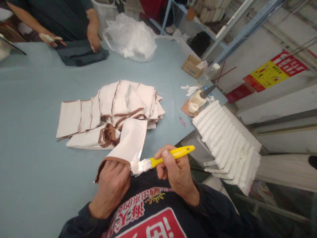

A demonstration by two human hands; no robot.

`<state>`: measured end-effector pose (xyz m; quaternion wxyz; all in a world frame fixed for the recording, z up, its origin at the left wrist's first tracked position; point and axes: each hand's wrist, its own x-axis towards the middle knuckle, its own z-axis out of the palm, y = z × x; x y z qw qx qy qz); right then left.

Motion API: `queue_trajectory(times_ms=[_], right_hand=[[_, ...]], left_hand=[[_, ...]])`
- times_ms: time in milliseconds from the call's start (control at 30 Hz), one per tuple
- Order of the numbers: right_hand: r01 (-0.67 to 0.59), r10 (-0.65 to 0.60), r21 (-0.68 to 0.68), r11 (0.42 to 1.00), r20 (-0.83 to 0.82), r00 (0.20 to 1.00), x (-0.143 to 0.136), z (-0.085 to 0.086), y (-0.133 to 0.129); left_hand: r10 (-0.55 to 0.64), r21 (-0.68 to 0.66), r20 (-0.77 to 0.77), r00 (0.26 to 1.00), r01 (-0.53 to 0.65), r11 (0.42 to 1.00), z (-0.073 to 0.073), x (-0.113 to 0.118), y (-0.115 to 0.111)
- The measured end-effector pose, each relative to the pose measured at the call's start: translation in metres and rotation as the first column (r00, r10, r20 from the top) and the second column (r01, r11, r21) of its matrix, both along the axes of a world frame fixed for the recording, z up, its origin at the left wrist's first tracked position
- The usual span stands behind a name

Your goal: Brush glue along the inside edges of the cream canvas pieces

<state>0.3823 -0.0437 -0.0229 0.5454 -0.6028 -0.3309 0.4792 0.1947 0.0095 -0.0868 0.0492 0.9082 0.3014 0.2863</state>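
Near the table's front edge, my left hand [112,180] is closed on the brown-trimmed end of a cream fabric piece [130,137]. My right hand [174,172] grips the yellow handle of a paintbrush [173,154]. Its bristles, coated in white paste, touch or nearly touch the fabric's edge beside my left fingers. Beyond my hands lies a pile of cream fabric pieces [119,99] with brown binding. A coil of brown strip [108,135] rests at the front of the pile.
On the right stand a tub of pale paste [194,105] and a small cardboard box [192,66]. White strips [225,142] fan out past the table's edge. Across the blue-grey table [32,89], another person's hands [94,39] rest on dark fabric [79,53], beside a plastic bag [132,38].
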Motion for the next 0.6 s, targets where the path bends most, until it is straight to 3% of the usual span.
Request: queue_trajectory(times_ms=[233,333,400,467,600], right_hand=[[-0.028,0.022,-0.051,0.998,-0.109,0.994,0.005,0.006,-0.009],[0.007,-0.013,-0.035,0.999,-0.173,0.985,0.014,-0.002,-0.006],[0.045,-0.043,0.004,0.999,-0.2,0.979,0.018,-0.006,-0.002],[0.082,-0.066,0.068,0.994,-0.215,0.974,0.021,-0.004,0.006],[0.086,-0.023,0.301,0.95,-0.206,0.978,0.017,0.019,0.032]], left_hand=[[0.031,-0.099,0.027,0.999,-0.028,0.995,-0.004,-0.004,-0.006],[0.128,-0.313,0.171,0.977,-0.069,0.947,0.008,-0.002,0.001],[0.253,-0.528,0.24,0.937,-0.092,0.844,0.021,-0.004,0.009],[0.368,-0.72,0.265,0.891,-0.071,0.69,0.038,-0.008,0.019],[0.527,-0.923,0.315,0.789,0.127,0.362,0.074,-0.021,0.032]])
